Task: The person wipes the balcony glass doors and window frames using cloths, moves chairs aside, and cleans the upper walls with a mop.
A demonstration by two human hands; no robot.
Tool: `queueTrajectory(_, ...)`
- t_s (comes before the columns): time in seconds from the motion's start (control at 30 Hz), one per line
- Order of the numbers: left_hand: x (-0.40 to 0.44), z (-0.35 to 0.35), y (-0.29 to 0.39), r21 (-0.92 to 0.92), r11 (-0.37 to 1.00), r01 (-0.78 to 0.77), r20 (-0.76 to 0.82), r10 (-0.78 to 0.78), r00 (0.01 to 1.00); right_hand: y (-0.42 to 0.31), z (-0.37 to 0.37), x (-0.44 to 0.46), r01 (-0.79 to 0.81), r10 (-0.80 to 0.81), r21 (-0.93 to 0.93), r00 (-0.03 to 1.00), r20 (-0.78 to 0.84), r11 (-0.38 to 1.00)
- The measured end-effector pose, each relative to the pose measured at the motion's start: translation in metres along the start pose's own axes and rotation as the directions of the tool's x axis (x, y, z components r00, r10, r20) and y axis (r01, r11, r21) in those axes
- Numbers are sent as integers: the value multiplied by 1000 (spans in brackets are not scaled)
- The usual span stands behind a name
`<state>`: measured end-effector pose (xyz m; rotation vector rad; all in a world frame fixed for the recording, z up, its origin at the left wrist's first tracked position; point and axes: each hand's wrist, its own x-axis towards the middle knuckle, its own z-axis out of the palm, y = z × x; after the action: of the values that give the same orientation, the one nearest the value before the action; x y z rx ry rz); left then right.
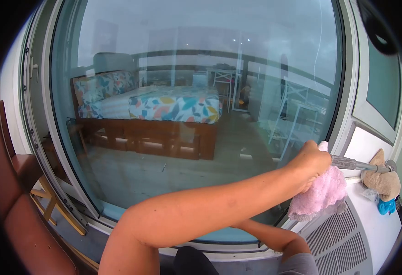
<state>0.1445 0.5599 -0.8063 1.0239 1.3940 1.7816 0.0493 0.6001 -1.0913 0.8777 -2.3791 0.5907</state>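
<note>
Head view shows, before the glass door (201, 27), the left hand (314, 159) clasping a pole (345, 162) and pink cloth (320, 195), probably light, soft, best held bunched; the hidden right hand's grip is unclear.

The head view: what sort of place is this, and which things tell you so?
Probably a balcony outside a bedroom: the large glass pane reflects a railing and a cloudy sky, and a bed shows through it.

One short grey sleeve (299, 264) and black legwear (192, 262) show.
</note>
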Motion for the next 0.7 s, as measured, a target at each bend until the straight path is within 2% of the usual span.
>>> queueTrajectory(0.03, 1, -2, -6, 1, 1000, -13, -78, 13, 997, 4, -28, 0, 12, -14, -105, 1000, -13, 994)
queueTrajectory(0.07, 4, -3, -15, 1, 1000, -17, -151, 17, 988, 4, -63, 15, 150, -198, -477, 979, -52, 866)
queueTrajectory(0.1, 15, -7, -24, 12, 999, -31, -179, 32, 983, 5, -103, 33, 172, -327, -729, 942, -76, 663)
queueTrajectory(0.13, 26, -12, -30, -118, 993, 5, -88, -15, 996, 3, -140, 50, 110, -386, -824, 912, -138, 556)
queueTrajectory(0.2, 23, -11, -16, -108, 993, 44, -96, -55, 994, 1, -208, 79, -74, -463, -873, 824, -326, 483)
queueTrajectory(0.23, 28, -13, -12, -58, 997, 43, -65, -47, 997, 3, -234, 86, -169, -487, -858, 763, -426, 485)
queueTrajectory(0.3, 37, -9, -14, -102, 994, -48, -125, 35, 992, 12, -259, 76, -337, -505, -789, 624, -596, 514)
queueTrajectory(0.37, 12, -14, -3, -163, 985, 49, 96, -34, 995, 23, -250, 40, -467, -472, -686, 502, -725, 557)
queueTrajectory(0.4, 10, -18, -3, -182, 981, 62, 135, -38, 990, 31, -235, 19, -523, -435, -624, 448, -781, 581)
queueTrajectory(0.47, 9, -23, -11, -223, 971, 92, 156, -57, 986, 45, -187, -28, -620, -324, -470, 341, -883, 628)
queueTrajectory(0.57, 8, -31, -22, -267, 955, 130, 175, -84, 981, 65, -90, -89, -725, -74, -171, 164, -984, 667)
queueTrajectory(0.7, 2, -39, -35, -293, 942, 166, 201, -109, 973, 78, 43, -141, -776, 286, 275, -127, -950, 567)
